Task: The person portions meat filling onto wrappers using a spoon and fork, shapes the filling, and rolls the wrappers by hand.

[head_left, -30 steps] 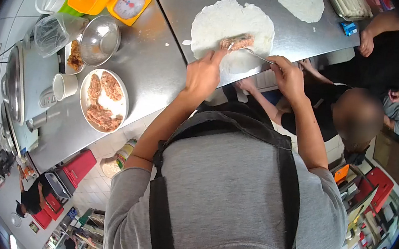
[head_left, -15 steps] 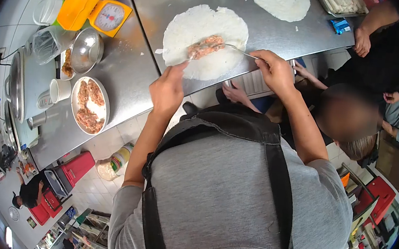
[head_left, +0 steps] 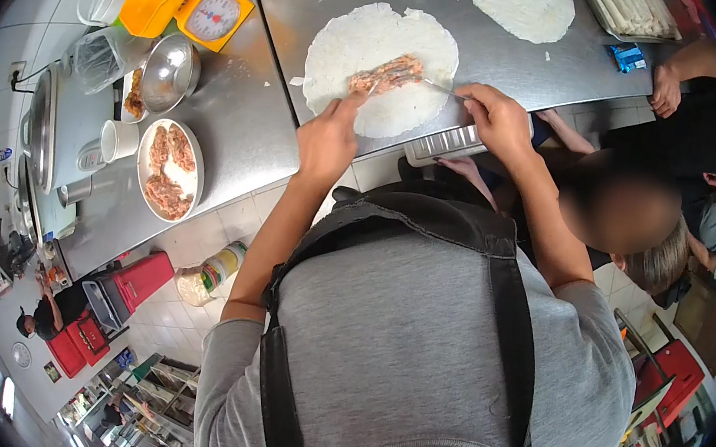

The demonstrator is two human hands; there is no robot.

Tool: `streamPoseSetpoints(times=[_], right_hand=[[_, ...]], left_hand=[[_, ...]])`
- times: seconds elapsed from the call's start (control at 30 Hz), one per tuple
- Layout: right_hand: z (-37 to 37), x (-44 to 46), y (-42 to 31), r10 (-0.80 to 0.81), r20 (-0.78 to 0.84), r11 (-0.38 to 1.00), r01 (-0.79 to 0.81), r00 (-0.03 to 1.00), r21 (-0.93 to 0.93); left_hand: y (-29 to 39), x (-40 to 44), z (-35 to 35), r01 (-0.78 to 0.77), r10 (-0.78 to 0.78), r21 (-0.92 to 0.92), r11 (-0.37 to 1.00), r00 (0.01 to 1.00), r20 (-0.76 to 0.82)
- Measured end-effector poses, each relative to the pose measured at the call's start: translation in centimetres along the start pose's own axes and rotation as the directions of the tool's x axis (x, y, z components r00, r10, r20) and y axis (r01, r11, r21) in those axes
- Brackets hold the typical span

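A round sheet of white dough lies on the steel table, with a strip of pink minced meat across its middle. My right hand grips the handle of a metal utensil, whose far end rests in the right part of the meat. At the meat's lower left is my left hand, fingers closed round a second small metal utensil, mostly hidden by them. A white bowl to the left holds several portions of minced meat.
Left on the steel table are a metal bowl, a white cup and an orange scale. Another dough sheet and a filled tray lie at the back right. A co-worker's hand is at the table's right edge.
The meat, a short clump at first, now forms a longer strip on the dough. Both hands have kept their utensils at it. The whole view has shifted with the head.
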State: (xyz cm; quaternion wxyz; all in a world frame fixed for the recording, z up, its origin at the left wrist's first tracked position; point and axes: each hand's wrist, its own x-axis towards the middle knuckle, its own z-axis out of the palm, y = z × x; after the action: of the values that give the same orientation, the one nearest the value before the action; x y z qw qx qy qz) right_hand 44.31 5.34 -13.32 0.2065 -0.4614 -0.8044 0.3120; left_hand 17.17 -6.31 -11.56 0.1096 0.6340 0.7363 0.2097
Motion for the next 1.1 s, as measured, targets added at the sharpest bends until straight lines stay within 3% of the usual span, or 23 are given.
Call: streamPoseSetpoints(times=[0.13,0.2,0.23,0.3,0.33,0.4,0.5,0.7,0.8,0.87,1.0,1.1], right_hand=[[-1.1,0.1,0.3,-0.038,-0.03,0.999,0.037,0.999,-0.026],[-1.0,0.0,1.1,-0.051,0.038,0.997,0.048,0.998,0.062],[-0.9,-0.1,1.4,-0.06,0.076,0.993,0.052,0.995,0.105],[-0.6,0.4,1.5,-0.071,0.005,0.998,0.071,0.997,0.003],[-0.5,0.6,1.5,-0.078,-0.03,0.996,0.076,0.997,-0.047],[-1.3,0.8,1.4,-0.03,-0.01,0.998,0.029,1.0,-0.047],[-2.0,0.7,2.3,-0.018,0.002,1.0,0.018,1.0,-0.021],[-3.3,0.9,2.3,0.059,0.022,0.998,-0.059,0.998,0.009],[-4.0,0.5,2.7,0.108,0.039,0.993,-0.11,0.993,0.049],[-3.9,0.3,2.8,0.156,0.091,0.985,-0.161,0.984,0.055],[-2.1,0.4,2.5,0.023,0.084,0.99,-0.034,0.996,0.138],[-1.1,0.4,2.5,-0.021,0.095,0.987,0.006,0.995,0.16]], left_hand=[[-0.3,0.6,-1.3,-0.012,0.003,-0.128,0.992,0.998,-0.068],[-0.8,0.9,-2.1,0.017,-0.038,-0.161,0.987,0.992,-0.124],[-0.9,0.9,-1.4,0.031,-0.042,-0.113,0.993,0.995,-0.096],[-0.7,1.3,0.4,0.051,-0.052,-0.016,0.999,0.998,-0.044],[-0.2,1.3,0.9,-0.012,0.011,-0.017,1.0,0.998,-0.057],[0.9,1.2,1.6,-0.138,0.136,-0.021,0.99,0.988,-0.08],[1.1,1.1,0.0,-0.104,0.087,-0.099,0.99,0.982,-0.166],[1.4,1.1,1.3,-0.11,0.11,0.01,0.994,0.991,-0.075],[2.1,0.5,-0.6,-0.102,0.08,-0.135,0.986,0.984,-0.158],[1.4,0.5,1.0,-0.122,0.111,-0.069,0.99,0.983,-0.149],[1.2,1.0,1.4,-0.166,0.154,-0.073,0.983,0.977,-0.147],[1.1,1.1,0.2,-0.057,0.028,-0.126,0.99,0.976,-0.217]])
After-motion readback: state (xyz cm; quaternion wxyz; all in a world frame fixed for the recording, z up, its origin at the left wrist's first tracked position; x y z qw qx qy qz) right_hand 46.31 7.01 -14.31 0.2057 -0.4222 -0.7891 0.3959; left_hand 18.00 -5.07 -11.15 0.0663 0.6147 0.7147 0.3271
